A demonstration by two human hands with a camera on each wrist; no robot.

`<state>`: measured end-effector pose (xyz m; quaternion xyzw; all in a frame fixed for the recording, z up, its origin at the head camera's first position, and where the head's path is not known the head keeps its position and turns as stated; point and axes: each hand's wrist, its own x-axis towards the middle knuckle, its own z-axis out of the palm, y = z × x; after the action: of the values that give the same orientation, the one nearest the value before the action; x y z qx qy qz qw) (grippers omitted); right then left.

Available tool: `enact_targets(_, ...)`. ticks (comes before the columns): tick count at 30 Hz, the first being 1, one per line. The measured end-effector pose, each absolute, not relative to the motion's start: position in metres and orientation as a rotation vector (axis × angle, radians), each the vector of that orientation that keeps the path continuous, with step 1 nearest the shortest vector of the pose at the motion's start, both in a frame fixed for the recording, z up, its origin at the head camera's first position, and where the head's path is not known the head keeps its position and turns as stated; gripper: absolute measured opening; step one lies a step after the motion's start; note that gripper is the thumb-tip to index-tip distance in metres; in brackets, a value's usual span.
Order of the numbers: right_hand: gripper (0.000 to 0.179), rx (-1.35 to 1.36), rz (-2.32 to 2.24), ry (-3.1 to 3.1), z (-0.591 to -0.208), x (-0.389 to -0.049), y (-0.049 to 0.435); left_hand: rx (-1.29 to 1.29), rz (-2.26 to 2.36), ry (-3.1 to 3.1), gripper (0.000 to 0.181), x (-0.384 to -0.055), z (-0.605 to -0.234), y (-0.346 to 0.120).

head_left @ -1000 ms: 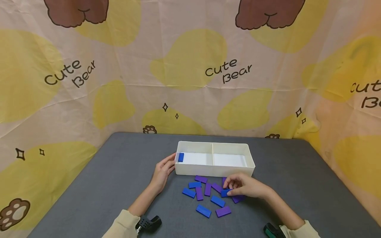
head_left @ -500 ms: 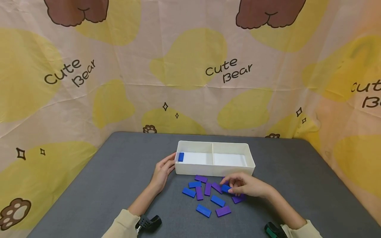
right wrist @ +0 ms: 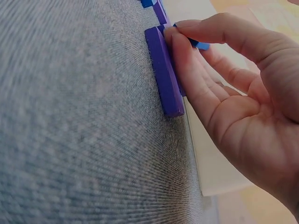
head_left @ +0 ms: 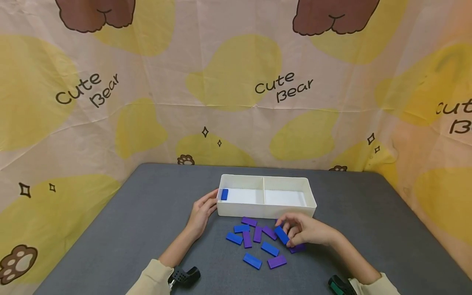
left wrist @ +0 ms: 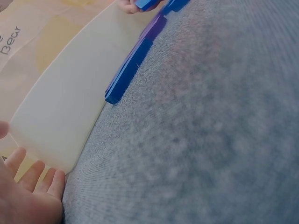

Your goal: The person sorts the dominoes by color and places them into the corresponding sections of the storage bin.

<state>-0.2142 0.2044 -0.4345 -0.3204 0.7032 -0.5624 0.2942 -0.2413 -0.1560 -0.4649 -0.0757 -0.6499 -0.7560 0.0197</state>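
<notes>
My right hand pinches a blue rectangular block between thumb and fingers, tilted, just over the scattered blocks in front of the box. In the right wrist view a purple block lies right beside that hand's fingertips. My left hand rests its fingertips against the left end of a white two-compartment box; the left wrist view shows those fingers spread and fairly straight at the box's end wall. One blue block lies at the left end inside the left compartment.
Several blue and purple blocks lie loose on the grey tabletop before the box, among them a blue one and a purple one nearest me. A patterned cloth hangs behind and beside the table.
The right hand has lifted the blue block off the table and tilted it more steeply between its fingers. My left hand and the box have stayed in place.
</notes>
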Motion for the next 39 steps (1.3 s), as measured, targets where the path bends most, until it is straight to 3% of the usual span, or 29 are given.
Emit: enact_targets(39, 0.043, -0.938, -1.471, 2.136, -0.402, -0.219, 0.185, -0.222, -2.344, -2.029, 0.050, -0.242, -0.465, -0.157)
